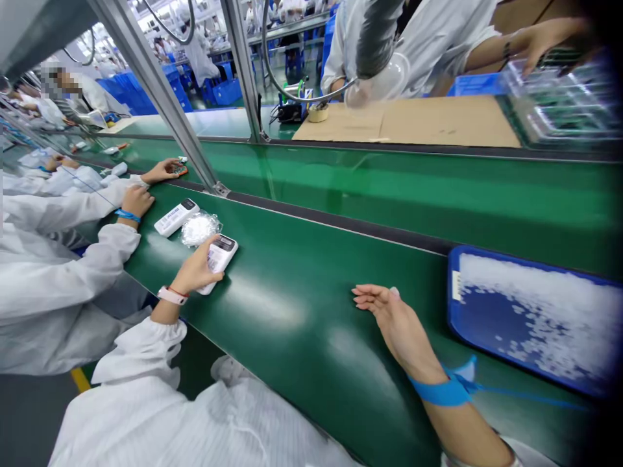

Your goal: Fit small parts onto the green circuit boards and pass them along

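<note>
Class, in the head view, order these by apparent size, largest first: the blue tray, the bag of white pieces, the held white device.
1. blue tray: clearly largest.
2. white device and bag of white pieces: look alike; the left hand covers part of the device, so unranked.

A green conveyor bench (pixel 302 305) ran left to right under bright glare. Slanted aluminium posts (pixel 160 97) rose far left before blue crates (pixel 126 94), with cardboard sheets (pixel 438 120) far right.
</note>
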The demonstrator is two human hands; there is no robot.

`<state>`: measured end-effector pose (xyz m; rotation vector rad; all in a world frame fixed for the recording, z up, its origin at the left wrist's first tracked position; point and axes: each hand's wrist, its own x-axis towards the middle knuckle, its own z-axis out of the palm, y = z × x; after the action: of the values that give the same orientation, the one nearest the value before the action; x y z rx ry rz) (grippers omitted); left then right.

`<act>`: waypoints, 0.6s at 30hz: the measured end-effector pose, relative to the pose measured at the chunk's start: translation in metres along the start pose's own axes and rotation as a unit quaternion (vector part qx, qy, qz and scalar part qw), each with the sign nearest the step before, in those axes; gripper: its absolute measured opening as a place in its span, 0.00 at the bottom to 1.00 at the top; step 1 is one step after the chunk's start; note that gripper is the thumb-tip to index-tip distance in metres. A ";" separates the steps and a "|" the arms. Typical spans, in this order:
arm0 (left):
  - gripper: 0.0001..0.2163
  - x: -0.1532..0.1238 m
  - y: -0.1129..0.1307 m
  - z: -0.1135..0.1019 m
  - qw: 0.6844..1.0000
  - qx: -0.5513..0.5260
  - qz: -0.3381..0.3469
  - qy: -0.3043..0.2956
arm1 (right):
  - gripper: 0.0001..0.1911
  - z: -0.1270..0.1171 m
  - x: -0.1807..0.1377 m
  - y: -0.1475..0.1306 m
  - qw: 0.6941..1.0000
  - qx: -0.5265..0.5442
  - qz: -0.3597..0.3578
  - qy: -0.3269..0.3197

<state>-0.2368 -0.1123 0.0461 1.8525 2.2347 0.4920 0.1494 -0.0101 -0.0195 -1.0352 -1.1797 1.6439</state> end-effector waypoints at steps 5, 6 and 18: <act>0.42 0.004 -0.027 -0.011 0.998 0.009 0.052 -0.044 | 0.27 -0.001 0.000 0.001 1.000 -0.005 0.003 -0.008; 0.41 0.006 -0.025 -0.011 0.997 0.017 0.068 -0.024 | 0.28 -0.001 0.000 0.001 1.000 -0.005 0.002 -0.008; 0.35 0.068 0.214 0.132 0.908 -0.131 0.394 -0.062 | 0.26 -0.007 -0.004 0.002 0.999 -0.022 -0.023 -0.007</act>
<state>-0.0075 0.0058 0.0087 2.4767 1.1802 0.7166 0.1573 -0.0126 -0.0225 -1.0179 -1.2445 1.5971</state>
